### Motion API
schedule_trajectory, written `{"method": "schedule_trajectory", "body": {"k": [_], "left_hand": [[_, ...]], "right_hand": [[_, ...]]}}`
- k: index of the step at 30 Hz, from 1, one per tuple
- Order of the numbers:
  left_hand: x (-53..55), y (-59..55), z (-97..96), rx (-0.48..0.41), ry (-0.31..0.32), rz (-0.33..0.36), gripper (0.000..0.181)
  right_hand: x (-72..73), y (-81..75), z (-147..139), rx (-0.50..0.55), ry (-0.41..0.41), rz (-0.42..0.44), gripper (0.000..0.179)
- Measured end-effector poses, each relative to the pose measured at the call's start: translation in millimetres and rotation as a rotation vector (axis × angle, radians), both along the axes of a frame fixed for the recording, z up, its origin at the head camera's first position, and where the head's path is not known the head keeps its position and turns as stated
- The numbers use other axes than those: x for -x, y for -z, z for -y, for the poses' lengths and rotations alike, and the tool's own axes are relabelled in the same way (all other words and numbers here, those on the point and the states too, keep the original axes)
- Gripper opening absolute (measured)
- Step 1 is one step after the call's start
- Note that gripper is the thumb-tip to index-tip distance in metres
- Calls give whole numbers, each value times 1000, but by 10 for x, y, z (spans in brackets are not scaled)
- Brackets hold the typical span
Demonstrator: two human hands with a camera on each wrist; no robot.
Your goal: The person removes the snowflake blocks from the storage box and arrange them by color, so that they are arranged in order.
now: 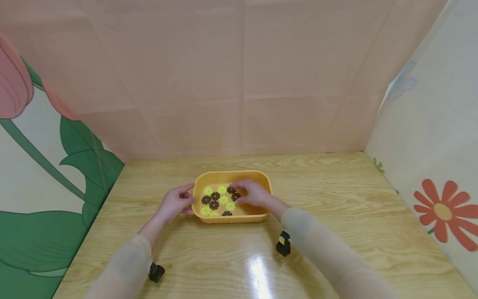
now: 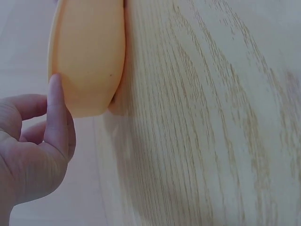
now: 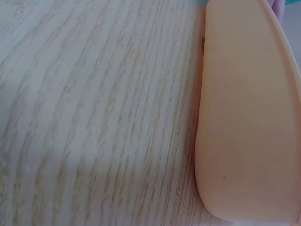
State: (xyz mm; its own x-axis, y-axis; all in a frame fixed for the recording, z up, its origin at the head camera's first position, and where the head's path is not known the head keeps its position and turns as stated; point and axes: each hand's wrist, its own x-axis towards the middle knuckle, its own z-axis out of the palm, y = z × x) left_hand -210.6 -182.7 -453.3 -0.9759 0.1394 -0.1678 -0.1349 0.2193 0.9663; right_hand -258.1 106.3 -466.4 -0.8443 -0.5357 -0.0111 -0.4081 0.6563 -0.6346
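An orange plastic bin [image 1: 252, 210] with rounded corners stands on the wooden table. Inside lie several notched, flower-shaped discs, some yellow [image 1: 223, 199], some dark brown [image 1: 214, 205], mostly toward the left and middle. At the bin's left end, my left hand [image 1: 174, 203] touches the outside near the rim, fingers apart; in the left wrist view, a fingertip [image 2: 56, 87] meets the wall. My right hand [image 1: 254, 193] reaches into the bin from the right, thumb and fingers spread around a brown disc [image 1: 236, 197]. The right wrist view shows mostly the bin's outer wall [image 3: 249, 117].
The wood-grain table [image 1: 209, 261] reaches a pinkish sheet [image 1: 239, 83] behind. Flower-patterned sheets [image 1: 422, 145] hang at both sides. Small black devices [image 1: 283, 244] sit by each wrist. Light glares on the table's front.
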Motion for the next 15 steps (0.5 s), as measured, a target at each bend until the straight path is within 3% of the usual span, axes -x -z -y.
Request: {"method": "schedule_trajectory", "body": {"k": [15], "left_hand": [[0, 7, 22, -22, -9, 27, 60]], "right_hand": [[37, 38, -1, 37, 60, 39, 42]]}}
